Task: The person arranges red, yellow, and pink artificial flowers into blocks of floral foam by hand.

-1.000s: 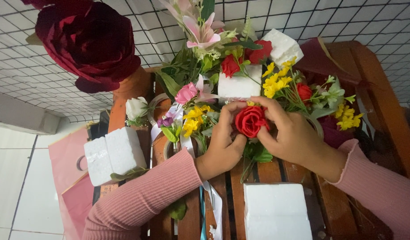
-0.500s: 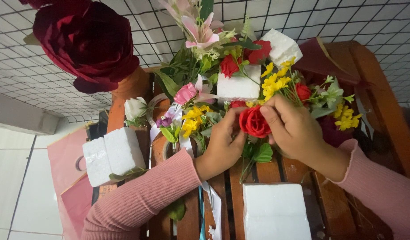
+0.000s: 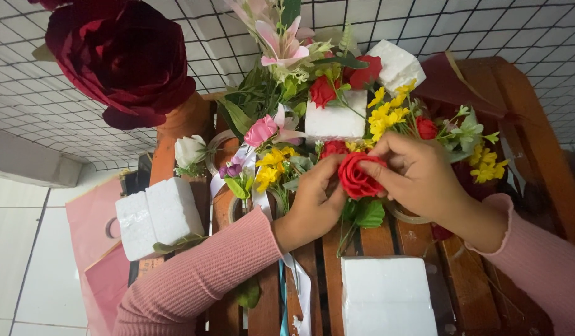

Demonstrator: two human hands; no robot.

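grip: right hand (image 3: 418, 177) pinches red rose (image 3: 357, 175) | left hand (image 3: 313, 202) cups beneath

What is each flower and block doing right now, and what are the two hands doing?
Small red rose: held between both hands.
Left hand: fingers on the rose.
Right hand: fingertips pinching the rose.
Big dark red rose: fully open, untouched.
White foam block: flat on the wooden slats, bare.
Foam block by the pink paper: lying free.
Upper foam block: among the flowers.
White rosebud: closed.
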